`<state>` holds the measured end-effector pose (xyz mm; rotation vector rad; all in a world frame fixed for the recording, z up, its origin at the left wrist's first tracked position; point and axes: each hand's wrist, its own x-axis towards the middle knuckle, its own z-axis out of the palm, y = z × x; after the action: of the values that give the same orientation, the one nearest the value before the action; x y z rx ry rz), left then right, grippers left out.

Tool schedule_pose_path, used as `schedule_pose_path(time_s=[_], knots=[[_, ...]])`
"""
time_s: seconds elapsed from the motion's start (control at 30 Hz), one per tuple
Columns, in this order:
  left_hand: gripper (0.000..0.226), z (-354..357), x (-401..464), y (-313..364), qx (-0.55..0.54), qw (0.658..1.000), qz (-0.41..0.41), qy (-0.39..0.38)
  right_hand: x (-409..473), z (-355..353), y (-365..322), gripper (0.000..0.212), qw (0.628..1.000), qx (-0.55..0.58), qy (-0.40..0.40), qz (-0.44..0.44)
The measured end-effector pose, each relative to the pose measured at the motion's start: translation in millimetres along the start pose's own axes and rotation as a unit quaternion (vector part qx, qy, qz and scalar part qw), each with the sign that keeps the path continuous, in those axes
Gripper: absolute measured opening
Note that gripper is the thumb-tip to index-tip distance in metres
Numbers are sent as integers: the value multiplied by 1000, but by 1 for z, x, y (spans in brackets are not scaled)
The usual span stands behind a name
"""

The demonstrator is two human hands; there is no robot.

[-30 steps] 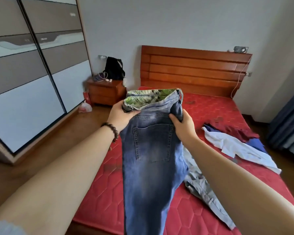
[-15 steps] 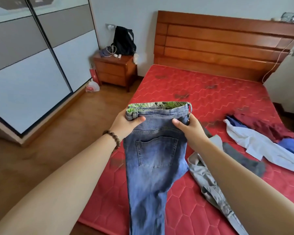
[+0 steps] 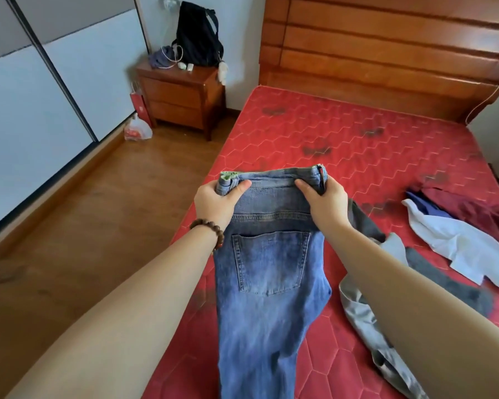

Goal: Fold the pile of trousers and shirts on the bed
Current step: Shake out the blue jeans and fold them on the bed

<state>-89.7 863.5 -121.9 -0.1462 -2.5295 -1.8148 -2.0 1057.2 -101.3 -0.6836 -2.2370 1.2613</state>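
1. A sliding wardrobe lines the far left, well apart from the left fingers; beyond them stands a wooden nightstand with a black backpack on top and a white plastic bag on the floor at its foot.
2. The left hand, with a bead bracelet at the wrist, grips the left end of the jeans' waistband: thumb pressed on the near face, the other fingers curled behind the cloth, hidden.
3. The blue jeans hang between both hands above the red mattress, back pocket facing the camera, legs dropping below the fingers.
4. The right hand pinches the waistband's right end, thumb in front, fingers wrapped around the edge.
5. Just right of the right fingers lie grey trousers; farther right, a white shirt, a blue garment and a maroon garment lie on the mattress.
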Motion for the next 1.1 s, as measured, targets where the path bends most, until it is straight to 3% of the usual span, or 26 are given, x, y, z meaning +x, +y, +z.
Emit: schedule_pose_path(time_s=[0.23, 0.33, 0.43, 0.5, 0.63, 0.87, 1.0, 1.1], knots=[[41, 61, 87, -94, 35, 999, -8, 22, 81, 91, 86, 29, 1000, -28, 10, 6], [40, 83, 121, -128, 38, 998, -56, -21, 110, 120, 120, 40, 996, -47, -34, 64], [84, 93, 140, -169, 74, 983, -121, -121, 126, 140, 163, 62, 982, -81, -120, 125], [93, 97, 140, -200, 107, 973, -131, -157, 123, 148, 195, 71, 973, -101, -151, 142], [85, 107, 120, -260, 137, 967, -131, -173, 100, 160, 248, 76, 957, -140, -204, 152], [71, 126, 79, -339, 295, 934, -97, -176, 54, 191, 320, 84, 923, -232, -261, 163], [61, 135, 57, -362, 291, 933, -51, -206, 28, 209, 347, 72, 891, -350, -267, 110], [55, 139, 49, -369, 277, 936, -39, -216, 19, 213, 358, 61, 904, -338, -248, 89]])
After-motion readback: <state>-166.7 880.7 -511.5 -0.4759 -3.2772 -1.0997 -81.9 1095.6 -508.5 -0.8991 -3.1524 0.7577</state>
